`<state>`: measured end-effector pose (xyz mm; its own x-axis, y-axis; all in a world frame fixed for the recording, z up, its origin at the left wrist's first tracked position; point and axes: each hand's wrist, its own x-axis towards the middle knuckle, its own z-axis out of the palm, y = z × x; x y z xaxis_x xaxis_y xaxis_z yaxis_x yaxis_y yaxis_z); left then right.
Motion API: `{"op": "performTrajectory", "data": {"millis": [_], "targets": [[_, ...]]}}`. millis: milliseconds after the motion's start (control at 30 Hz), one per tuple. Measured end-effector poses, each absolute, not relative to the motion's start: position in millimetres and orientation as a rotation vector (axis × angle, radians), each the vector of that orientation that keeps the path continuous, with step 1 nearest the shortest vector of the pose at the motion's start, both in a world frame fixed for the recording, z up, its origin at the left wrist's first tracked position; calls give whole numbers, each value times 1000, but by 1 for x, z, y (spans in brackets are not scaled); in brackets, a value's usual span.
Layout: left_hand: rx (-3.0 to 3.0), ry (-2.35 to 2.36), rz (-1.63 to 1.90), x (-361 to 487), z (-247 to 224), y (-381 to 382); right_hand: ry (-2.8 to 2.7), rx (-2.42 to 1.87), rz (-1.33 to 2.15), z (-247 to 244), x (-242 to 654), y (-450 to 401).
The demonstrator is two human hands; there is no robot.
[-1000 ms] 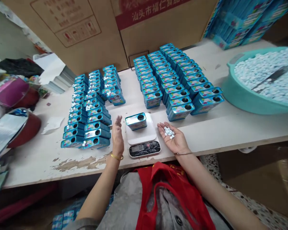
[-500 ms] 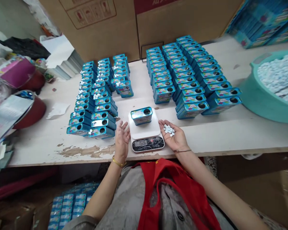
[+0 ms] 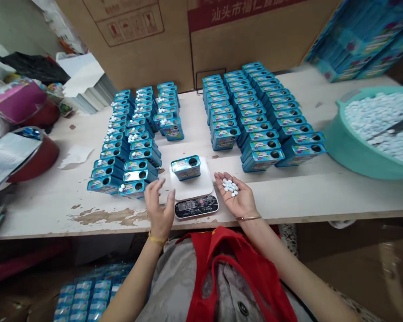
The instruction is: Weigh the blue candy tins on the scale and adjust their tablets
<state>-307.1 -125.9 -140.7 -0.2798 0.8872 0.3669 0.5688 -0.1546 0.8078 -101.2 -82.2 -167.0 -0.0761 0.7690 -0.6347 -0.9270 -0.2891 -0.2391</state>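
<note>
A small blue tin (image 3: 186,170) with a round hole in its lid stands upright on the white kitchen scale (image 3: 206,181), whose display is lit. To the left of the scale, my left hand (image 3: 159,212) is open, thumb and fingers apart, with nothing in it. Its fingertips are close to the front tin (image 3: 133,189) of the left group, which has white candies on its lid. On the scale's other side, my right hand (image 3: 244,201) lies palm up and cupped, holding a small heap of white candies (image 3: 230,187).
Rows of blue tins (image 3: 262,156) stand at the right, and more tins (image 3: 107,184) at the left, many topped with candies. A turquoise basin (image 3: 362,152) of candies sits far right. Cardboard boxes (image 3: 147,58) line the back. A red bucket (image 3: 42,158) is at left.
My left hand has moved left, away from the scale towards the left tins, and its fingers have spread. My right hand still cups the candies. The camera view has shifted slightly.
</note>
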Motion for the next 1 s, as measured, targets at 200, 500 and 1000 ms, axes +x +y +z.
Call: {"op": "performTrajectory", "data": {"millis": [200,500,1000], "targets": [[2210,1273,926,-252,-116,-128,201,-619,1880,-135,-103,-101],[2309,1283,676,-226,-115,-107,185,-614,1932,-133,-104,-108],[2313,1205,768,-233,-106,-99,267,-565,1916,-129,-108,-105]]}}
